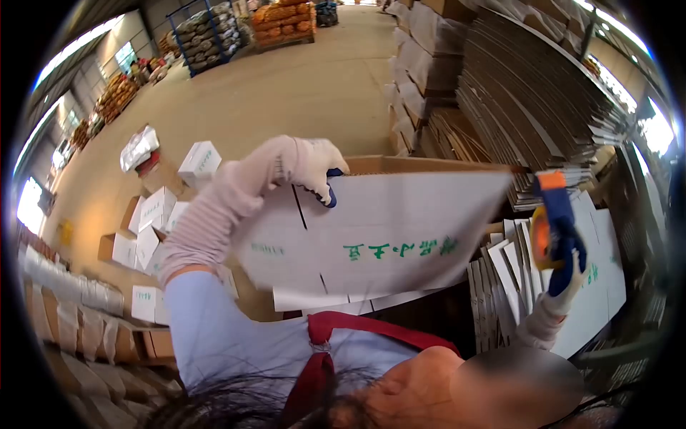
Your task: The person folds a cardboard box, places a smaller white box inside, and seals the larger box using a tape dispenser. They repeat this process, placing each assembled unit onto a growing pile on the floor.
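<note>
My left hand (321,170), in a white glove with blue fingertips, grips the upper edge of a flat white cardboard sheet (386,214) with green writing. The sheet is tilted in front of my body, and its brown inner side shows along the top. At the right, my right hand (568,264), gloved in blue and white, is closed on a tape dispenser (554,204) with an orange top and a yellow-orange roll. The dispenser is apart from the sheet, to the right of its right edge.
Tall stacks of flat cardboard (529,93) rise at the upper right. More flat sheets (500,272) stand below them. Small white boxes (156,207) lie on the floor at the left. Loaded pallets (282,25) stand far back.
</note>
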Demonstrator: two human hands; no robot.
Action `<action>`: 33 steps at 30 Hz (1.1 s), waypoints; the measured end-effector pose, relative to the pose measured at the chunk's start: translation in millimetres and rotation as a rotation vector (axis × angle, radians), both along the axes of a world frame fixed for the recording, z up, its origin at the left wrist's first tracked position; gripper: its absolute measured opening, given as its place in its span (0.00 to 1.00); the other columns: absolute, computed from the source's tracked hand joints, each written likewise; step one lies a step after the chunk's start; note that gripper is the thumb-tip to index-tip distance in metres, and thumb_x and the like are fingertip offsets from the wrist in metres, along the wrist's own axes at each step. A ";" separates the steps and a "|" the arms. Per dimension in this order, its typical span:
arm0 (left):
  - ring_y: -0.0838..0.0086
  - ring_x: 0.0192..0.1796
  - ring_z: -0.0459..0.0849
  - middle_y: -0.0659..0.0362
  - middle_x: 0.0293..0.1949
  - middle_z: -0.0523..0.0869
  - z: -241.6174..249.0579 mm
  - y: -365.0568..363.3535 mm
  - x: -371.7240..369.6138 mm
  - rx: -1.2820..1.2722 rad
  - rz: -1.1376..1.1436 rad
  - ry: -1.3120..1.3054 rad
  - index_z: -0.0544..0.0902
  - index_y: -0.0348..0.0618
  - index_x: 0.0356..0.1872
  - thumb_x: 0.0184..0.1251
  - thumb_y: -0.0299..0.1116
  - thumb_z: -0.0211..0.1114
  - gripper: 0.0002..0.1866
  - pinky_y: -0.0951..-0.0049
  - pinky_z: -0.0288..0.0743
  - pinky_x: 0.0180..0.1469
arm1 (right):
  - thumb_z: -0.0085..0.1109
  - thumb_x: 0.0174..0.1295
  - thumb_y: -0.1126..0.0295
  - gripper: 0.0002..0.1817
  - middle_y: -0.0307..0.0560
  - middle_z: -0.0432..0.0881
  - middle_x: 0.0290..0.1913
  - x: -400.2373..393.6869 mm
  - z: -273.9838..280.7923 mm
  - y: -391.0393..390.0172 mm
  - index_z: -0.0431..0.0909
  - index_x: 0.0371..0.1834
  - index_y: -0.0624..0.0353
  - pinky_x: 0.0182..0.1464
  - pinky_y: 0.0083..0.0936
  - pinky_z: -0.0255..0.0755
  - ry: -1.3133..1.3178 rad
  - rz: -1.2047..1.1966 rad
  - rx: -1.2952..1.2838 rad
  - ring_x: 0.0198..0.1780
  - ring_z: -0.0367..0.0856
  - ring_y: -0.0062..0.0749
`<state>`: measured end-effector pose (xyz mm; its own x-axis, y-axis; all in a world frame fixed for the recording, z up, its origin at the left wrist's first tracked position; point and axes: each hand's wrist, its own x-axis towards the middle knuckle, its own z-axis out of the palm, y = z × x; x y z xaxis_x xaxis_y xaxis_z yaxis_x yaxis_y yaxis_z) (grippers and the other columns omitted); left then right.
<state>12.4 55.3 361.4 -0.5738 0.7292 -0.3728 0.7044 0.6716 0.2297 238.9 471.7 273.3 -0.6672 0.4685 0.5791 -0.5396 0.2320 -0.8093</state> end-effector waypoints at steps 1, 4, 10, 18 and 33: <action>0.64 0.42 0.82 0.55 0.40 0.84 16.1 -4.5 15.1 -0.032 -0.099 0.079 0.84 0.43 0.38 0.43 0.37 0.72 0.18 0.66 0.76 0.43 | 0.46 0.66 0.71 0.17 0.51 0.79 0.50 -12.6 22.8 -2.8 0.74 0.53 0.70 0.51 0.20 0.70 0.003 0.008 0.045 0.48 0.78 0.27; 0.65 0.51 0.78 0.57 0.47 0.82 -21.1 -22.4 19.3 0.000 -0.262 0.232 0.85 0.48 0.37 0.43 0.38 0.71 0.16 0.64 0.70 0.53 | 0.47 0.65 0.72 0.16 0.48 0.80 0.49 -60.4 65.1 -22.5 0.75 0.51 0.70 0.52 0.20 0.70 -0.130 0.164 0.155 0.48 0.78 0.27; 0.65 0.64 0.68 0.60 0.59 0.74 -34.5 -15.1 42.3 -0.105 -0.185 0.606 0.84 0.54 0.40 0.45 0.42 0.71 0.17 0.53 0.56 0.66 | 0.56 0.61 0.57 0.18 0.49 0.85 0.35 -211.6 54.5 -149.3 0.81 0.44 0.60 0.43 0.26 0.75 -0.286 0.224 0.851 0.37 0.84 0.32; 0.64 0.36 0.80 0.60 0.28 0.80 -66.5 24.7 87.5 0.520 -0.325 0.536 0.81 0.49 0.34 0.37 0.51 0.72 0.23 0.64 0.71 0.38 | 0.44 0.59 0.41 0.28 0.51 0.83 0.40 -246.8 36.3 -270.4 0.83 0.40 0.53 0.48 0.37 0.72 -0.490 0.382 1.474 0.45 0.81 0.47; 0.70 0.44 0.83 0.51 0.44 0.84 -10.9 40.0 90.8 0.364 0.359 -0.759 0.75 0.36 0.55 0.61 0.38 0.59 0.23 0.70 0.76 0.48 | 0.52 0.58 0.50 0.19 0.47 0.83 0.40 -132.0 49.0 -120.1 0.81 0.41 0.50 0.46 0.35 0.73 -0.454 0.194 1.536 0.44 0.81 0.42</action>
<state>103.2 95.3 350.5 -0.4835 0.7007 -0.5246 0.0400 0.6164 0.7864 106.8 351.7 322.3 -0.8829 -0.4462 0.1464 -0.4485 0.8936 0.0187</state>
